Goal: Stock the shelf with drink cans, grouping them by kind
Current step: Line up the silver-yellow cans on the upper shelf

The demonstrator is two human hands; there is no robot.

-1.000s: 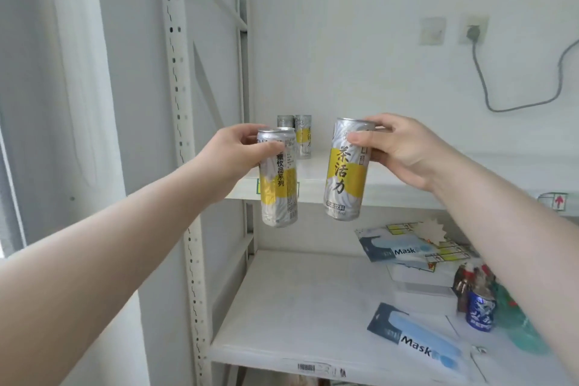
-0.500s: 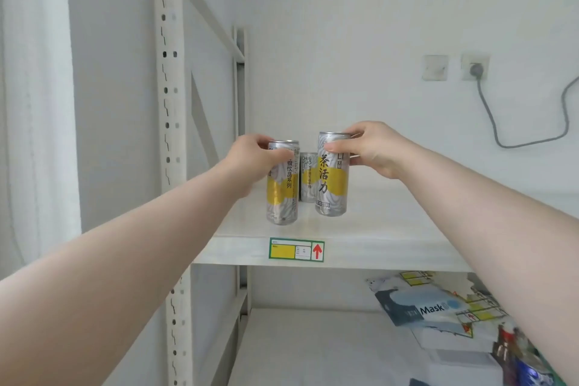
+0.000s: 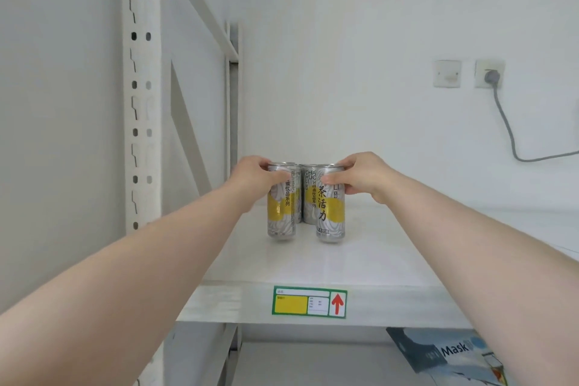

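White wall (image 3: 376,41) w/ plugged socket (image 3: 489,74), grey cable (image 3: 509,131).

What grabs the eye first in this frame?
Two bare arms reach in from the bottom corners, the left hand and right hand each gripping a silver-and-yellow can, the left can and right can standing on the white shelf. More matching cans stand right behind them. Next comes the green and yellow label with a red arrow on the shelf's front edge.
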